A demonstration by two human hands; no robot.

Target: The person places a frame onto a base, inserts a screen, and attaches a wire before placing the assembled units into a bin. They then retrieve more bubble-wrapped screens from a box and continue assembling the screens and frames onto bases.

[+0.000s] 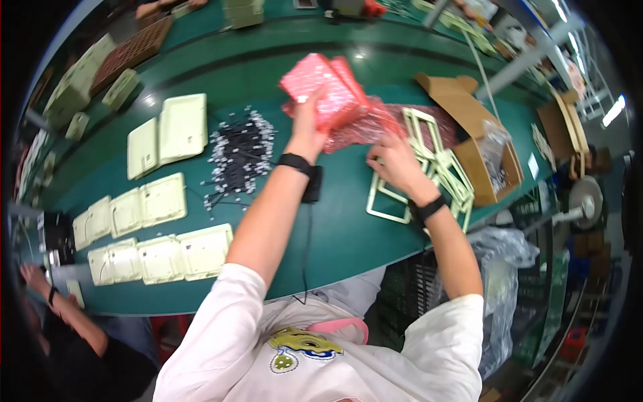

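Note:
My left hand (307,127) grips a pink bubble-wrap bundle (325,87) from its near left side, raised over the green table. A loose end of the wrap trails to the right, where my right hand (396,164) has its fingers closed at its edge. Next to and under my right hand lie several pale green rectangular frames (450,175), overlapping each other. Left of my left forearm is a heap of short black cables with whitish ends (241,157). What is inside the wrap cannot be made out.
Pale green housing panels (184,127) lie in rows on the left. An open cardboard box (502,177) with clear plastic stands at the right. A black device (313,184) with a cord sits near my left wrist. At lower left works another person's hand (35,276).

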